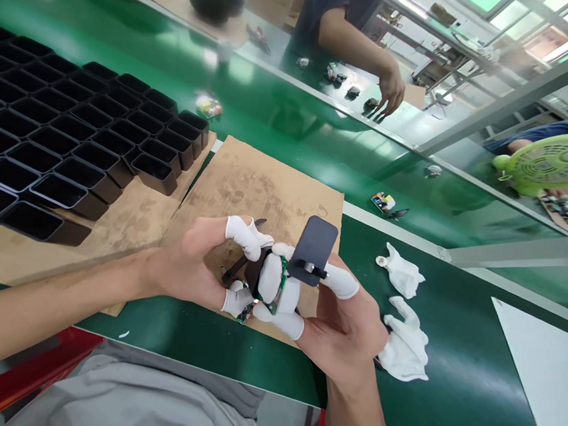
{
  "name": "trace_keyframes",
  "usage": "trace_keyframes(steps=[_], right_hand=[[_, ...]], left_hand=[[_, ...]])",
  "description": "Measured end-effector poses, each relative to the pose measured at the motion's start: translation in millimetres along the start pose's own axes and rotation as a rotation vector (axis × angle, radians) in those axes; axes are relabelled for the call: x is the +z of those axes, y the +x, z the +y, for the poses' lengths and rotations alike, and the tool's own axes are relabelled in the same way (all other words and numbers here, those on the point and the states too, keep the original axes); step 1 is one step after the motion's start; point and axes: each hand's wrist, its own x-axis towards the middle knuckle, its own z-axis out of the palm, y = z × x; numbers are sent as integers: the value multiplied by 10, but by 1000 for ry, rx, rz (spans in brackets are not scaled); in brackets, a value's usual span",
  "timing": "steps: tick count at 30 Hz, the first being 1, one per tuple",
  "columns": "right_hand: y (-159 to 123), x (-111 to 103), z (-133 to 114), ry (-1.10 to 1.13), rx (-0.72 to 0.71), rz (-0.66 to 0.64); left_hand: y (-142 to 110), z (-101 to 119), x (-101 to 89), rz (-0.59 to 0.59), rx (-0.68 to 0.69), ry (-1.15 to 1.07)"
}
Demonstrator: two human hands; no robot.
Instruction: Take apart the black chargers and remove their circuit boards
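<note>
White finger cots cover fingertips on both my hands. My left hand [192, 262] is closed around a small black plastic case [253, 273]. My right hand [347, 325] grips a green circuit board [281, 288] with white padded blocks on it, partly at the mouth of the case. A flat black plate [317, 239] with a metal pin stands up by the right fingers, seemingly attached to the board. Beneath my left hand lie a dark strip-like piece [237, 265] and another small circuit board [245, 313], both partly covered.
Rows of open black cases [74, 153] stand at the left. Cardboard [248, 174] lies under my hands. White gloves [405, 344] rest at the right. A circuit board [383, 203] sits on the green belt [287, 134]. Across it, a co-worker's hand [391, 92] reaches toward small boards. A green fan [549, 165] stands far right.
</note>
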Motion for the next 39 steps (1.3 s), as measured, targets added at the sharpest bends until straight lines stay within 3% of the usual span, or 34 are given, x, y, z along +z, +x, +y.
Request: trace_keyframes(steps=[3,6,13,22,33,39], right_hand=[[62,19,-36,-29,-149,34],[101,17,-53,-65,-204,4],[145,-53,-63,-184,-140,-33],[175,-73,-158,-141,-7,-44],[79,0,-471,-192,-32,17],[-287,241,-545,-133,93,135]], left_hand=[[1,-5,23,12,-11,-14],[-14,-37,53,34,-11,-7],[-91,-194,155,84,-90,-23],[-86,-124,204,115,-408,-138],[-95,172,201,165,-331,-79],[-405,586,269,120,-447,-64]])
